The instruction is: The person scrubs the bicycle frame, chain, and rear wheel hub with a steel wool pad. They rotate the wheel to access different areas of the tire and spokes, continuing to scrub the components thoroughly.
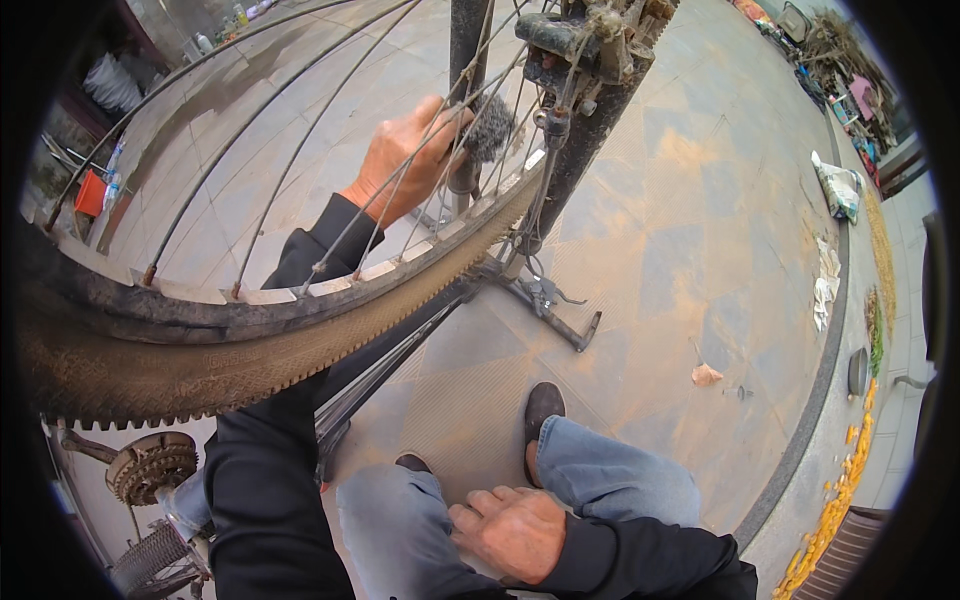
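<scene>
My left hand reaches in behind the spokes of a muddy bicycle wheel and pinches a grey steel-wool pad. The pad lies against or close by the far fork leg; spokes cross in front of it. A dirty knobby tyre and pale rim curve before my forearm. The bicycle stands upside down, and its near fork leg carries a dirt-caked brake caliper. My right hand rests by my knee, fingers loosely bent, with nothing seen in it; its palm side is hidden.
Below the fork, the handlebar with a brake lever meets the tiled floor. At lower left are the crankset and rear tyre. A dry leaf lies right; corn cobs line the ledge.
</scene>
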